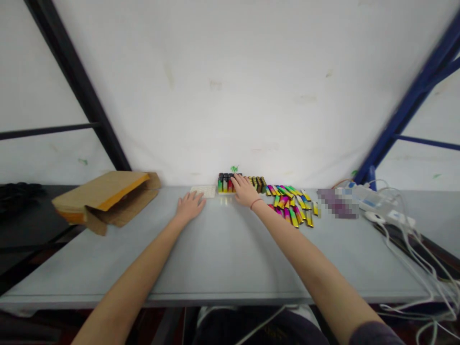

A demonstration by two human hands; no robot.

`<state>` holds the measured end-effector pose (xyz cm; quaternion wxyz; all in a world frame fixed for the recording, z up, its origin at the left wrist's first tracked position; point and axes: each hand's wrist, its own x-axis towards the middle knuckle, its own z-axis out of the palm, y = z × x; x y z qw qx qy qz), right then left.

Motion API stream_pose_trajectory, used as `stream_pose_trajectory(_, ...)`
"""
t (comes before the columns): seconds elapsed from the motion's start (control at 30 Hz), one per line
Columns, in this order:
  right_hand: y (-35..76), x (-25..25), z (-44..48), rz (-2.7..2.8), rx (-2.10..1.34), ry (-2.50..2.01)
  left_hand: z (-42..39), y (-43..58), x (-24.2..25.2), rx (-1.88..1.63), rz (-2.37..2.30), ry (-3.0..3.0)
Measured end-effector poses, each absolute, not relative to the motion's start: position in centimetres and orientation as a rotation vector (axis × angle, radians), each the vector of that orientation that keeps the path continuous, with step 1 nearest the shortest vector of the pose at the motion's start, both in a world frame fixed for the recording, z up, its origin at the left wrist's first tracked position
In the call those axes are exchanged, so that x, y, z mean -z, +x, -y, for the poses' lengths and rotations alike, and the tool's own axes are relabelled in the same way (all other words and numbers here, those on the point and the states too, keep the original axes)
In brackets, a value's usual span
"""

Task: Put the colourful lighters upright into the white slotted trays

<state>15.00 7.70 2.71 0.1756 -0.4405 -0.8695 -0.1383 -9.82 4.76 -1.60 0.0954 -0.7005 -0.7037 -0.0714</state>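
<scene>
My left hand (189, 205) lies flat on the grey table (223, 254), fingers spread, its tips beside a small white grid tray (203, 191). My right hand (245, 189) reaches to a row of upright lighters (225, 182) standing in a tray at the wall, its fingers resting on their tops; whether it grips one is unclear. A red band circles that wrist. To the right of it, a heap of several colourful lighters (291, 203) in pink, yellow and green lies loose on the table.
An open cardboard box (104, 199) lies on its side at the left. A white power strip and tangled white cables (388, 215) fill the right side. Blue and black rack struts frame a white wall behind.
</scene>
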Motion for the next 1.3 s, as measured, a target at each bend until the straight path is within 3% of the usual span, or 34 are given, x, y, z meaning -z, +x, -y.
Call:
stream_pose_trajectory(0.17,12.0,-3.8,-8.8,2.4,0.421,-1.451,-4.9,-11.3,2.1,0.242,2.184,-1.98)
stream_pose_trajectory(0.57,12.0,-4.4,-8.2,2.443,0.323,-1.416,-5.4,-11.1,2.1,0.313,2.218,-2.003)
stream_pose_trajectory(1.3,19.6,-3.0,7.7,2.346,0.223,-1.076,-10.8,-2.4,3.2,0.41,1.58,-2.562)
